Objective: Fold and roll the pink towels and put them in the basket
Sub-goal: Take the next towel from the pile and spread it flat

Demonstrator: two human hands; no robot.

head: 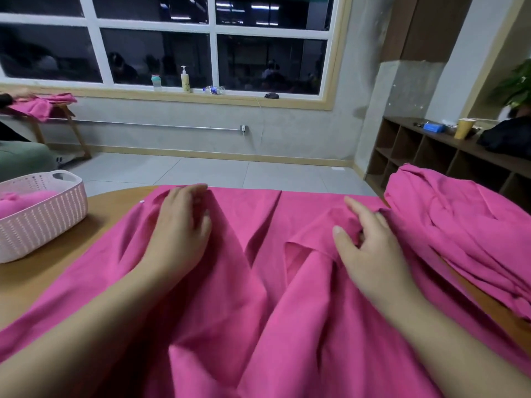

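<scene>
A pink towel (258,282) lies spread and rumpled across the desk (37,285), draped toward the person under both forearms; it is not yet folded, so the step in hand looks like smoothing it flat before the first fold. The left hand (181,228) rests palm down on the towel, fingers relaxed and lightly curved, its fingertips near the far edge of the cloth, gripping nothing. The right hand (370,242) lies on the towel's right part; its index finger is stretched forward, while the thumb and the other fingers curl into a raised ridge of cloth and appear to pinch it, though how firm the hold is cannot be told. Between the two hands run several deep creases, and just left of the right hand a flap stands open. Beyond the right hand and to its right, a heap of more pink towels (459,225) sits on the desk, touching or overlapping the spread one. Left of the left hand, well apart from it, stands the basket (43,219), with something pink (23,201) already inside. The next move likely calls for drawing the ridge outward to flatten the creases, then finding corners to fold; the loose flap could spoil a clean edge.
</scene>
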